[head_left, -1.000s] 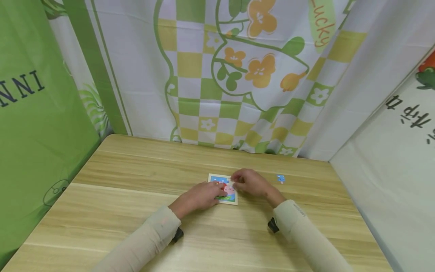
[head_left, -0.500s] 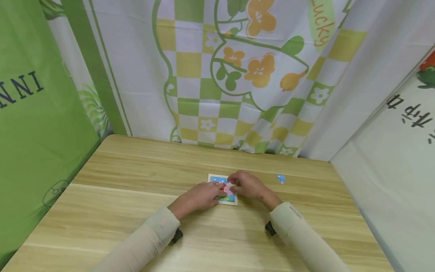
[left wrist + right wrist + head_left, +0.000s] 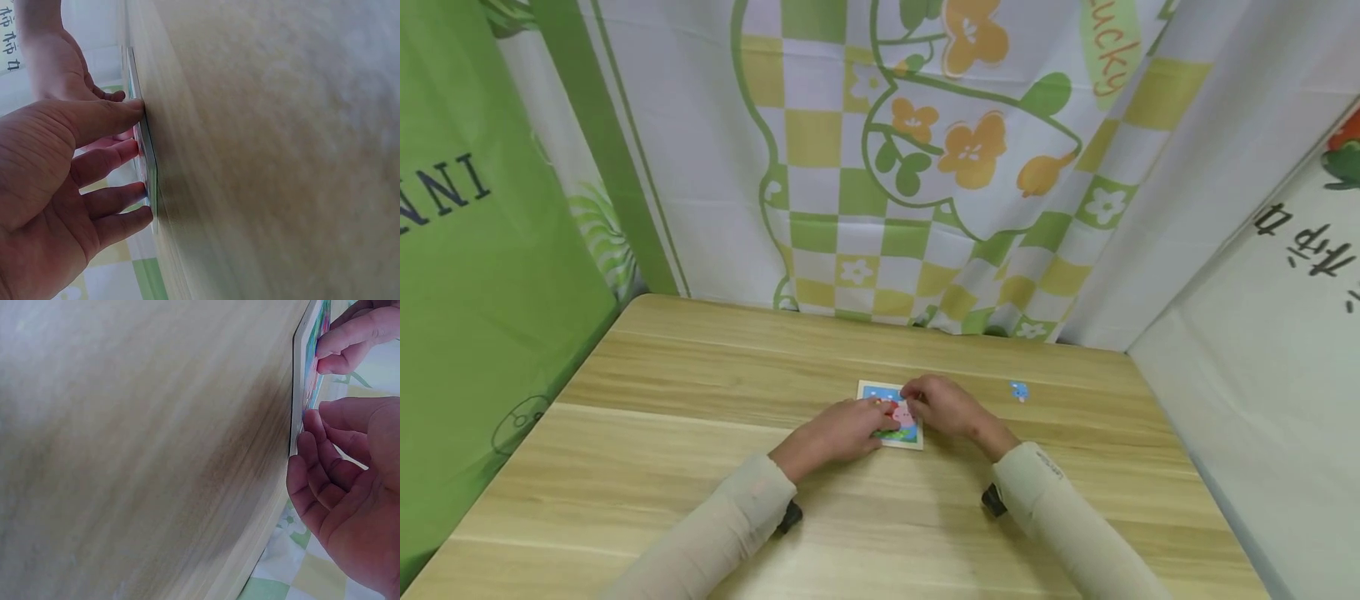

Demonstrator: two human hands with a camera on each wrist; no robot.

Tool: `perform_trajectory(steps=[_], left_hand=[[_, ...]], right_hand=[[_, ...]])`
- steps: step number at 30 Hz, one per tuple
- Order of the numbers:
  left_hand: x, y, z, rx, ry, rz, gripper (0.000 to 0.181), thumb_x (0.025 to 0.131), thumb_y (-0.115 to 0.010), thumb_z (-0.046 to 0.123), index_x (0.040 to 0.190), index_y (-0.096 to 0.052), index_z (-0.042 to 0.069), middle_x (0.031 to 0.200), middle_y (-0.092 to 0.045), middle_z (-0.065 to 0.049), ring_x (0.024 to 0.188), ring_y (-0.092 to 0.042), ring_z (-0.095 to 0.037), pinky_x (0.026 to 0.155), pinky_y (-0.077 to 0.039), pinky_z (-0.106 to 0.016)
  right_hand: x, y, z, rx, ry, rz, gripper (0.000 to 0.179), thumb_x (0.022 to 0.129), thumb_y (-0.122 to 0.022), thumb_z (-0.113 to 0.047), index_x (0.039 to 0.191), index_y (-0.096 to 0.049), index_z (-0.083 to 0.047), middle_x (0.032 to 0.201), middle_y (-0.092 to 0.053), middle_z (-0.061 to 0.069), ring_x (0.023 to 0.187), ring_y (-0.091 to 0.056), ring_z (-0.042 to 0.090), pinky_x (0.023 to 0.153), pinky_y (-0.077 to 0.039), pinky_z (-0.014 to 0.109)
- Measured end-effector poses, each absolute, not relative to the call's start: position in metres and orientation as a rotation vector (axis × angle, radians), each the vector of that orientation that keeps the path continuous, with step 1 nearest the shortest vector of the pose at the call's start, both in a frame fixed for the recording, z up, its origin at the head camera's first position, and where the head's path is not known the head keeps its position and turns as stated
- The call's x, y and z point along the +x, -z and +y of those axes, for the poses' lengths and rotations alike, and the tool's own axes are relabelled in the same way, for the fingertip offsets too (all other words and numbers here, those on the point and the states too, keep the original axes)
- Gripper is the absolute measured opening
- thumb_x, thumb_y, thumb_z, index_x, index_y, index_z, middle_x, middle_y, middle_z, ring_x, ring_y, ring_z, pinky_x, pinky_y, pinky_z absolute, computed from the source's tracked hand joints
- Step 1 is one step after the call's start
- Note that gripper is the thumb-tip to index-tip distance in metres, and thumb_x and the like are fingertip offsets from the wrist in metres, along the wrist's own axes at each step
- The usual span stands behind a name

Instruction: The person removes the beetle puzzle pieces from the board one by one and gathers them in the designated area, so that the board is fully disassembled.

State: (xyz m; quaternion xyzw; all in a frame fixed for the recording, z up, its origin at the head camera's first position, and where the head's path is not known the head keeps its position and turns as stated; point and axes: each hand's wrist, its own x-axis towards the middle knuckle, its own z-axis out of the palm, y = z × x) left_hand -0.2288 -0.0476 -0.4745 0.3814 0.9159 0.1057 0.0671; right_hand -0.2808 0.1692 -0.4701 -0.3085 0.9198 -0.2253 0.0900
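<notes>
A small square picture puzzle [image 3: 910, 436] with a pale border lies on the table, showing a pink cartoon pig on blue and green. My left hand [image 3: 847, 431] rests on its left side, fingers extended over the picture. In the left wrist view, the left thumb [image 3: 112, 117] reaches the near edge of the board. At the upper right corner, my right hand [image 3: 951, 406] pinches a puzzle piece with thumb and index finger, mostly hidden by the fingertips [image 3: 314, 422]. A loose blue puzzle piece [image 3: 1018, 390] lies apart, to the right.
The wood-grain table [image 3: 700, 483] extends around the puzzle on all sides. A patterned curtain [image 3: 880, 208] hangs along its back edge, with a green cloth [image 3: 490, 292] at the left and a white one [image 3: 1247, 333] at the right.
My right hand has moved slightly left, further over the puzzle's upper right corner. The left hand stays on the board, and the loose blue piece has not moved.
</notes>
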Motion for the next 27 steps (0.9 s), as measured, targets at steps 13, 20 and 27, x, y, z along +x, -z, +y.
perform_trajectory(steps=[13, 20, 27], left_hand=[[-0.231, 0.475, -0.047, 1.117, -0.317, 2.761, 0.04, 0.098, -0.072, 0.02, 0.138, -0.069, 0.018, 0.152, -0.052, -0.008, 0.138, -0.05, -0.03, 0.103, -0.048, -0.051], [-0.232, 0.475, -0.047, 1.12, -0.32, 2.755, 0.039, 0.098, -0.072, 0.02, 0.137, -0.069, 0.019, 0.151, -0.054, -0.007, 0.136, -0.051, -0.029, 0.102, -0.048, -0.051], [-0.231, 0.473, -0.048, 1.133, -0.346, 2.752, 0.038, 0.098, -0.072, 0.02, 0.136, -0.07, 0.017, 0.15, -0.055, -0.008, 0.134, -0.053, -0.03, 0.102, -0.048, -0.05]], right_hand=[[-0.283, 0.468, 0.164, -0.686, 0.8, 2.699, 0.012, 0.1, -0.065, -0.007, 0.108, -0.073, -0.003, 0.095, -0.068, 0.0, 0.082, -0.059, 0.013, 0.076, -0.053, 0.033], [-0.285, 0.467, 0.16, -0.588, 0.82, 2.715, 0.009, 0.1, -0.066, -0.008, 0.103, -0.073, -0.004, 0.091, -0.068, 0.001, 0.082, -0.06, 0.014, 0.076, -0.053, 0.034], [-0.29, 0.466, 0.157, -0.516, 0.88, 2.703, 0.01, 0.099, -0.066, -0.012, 0.101, -0.072, -0.004, 0.087, -0.066, 0.001, 0.077, -0.058, 0.014, 0.071, -0.049, 0.03]])
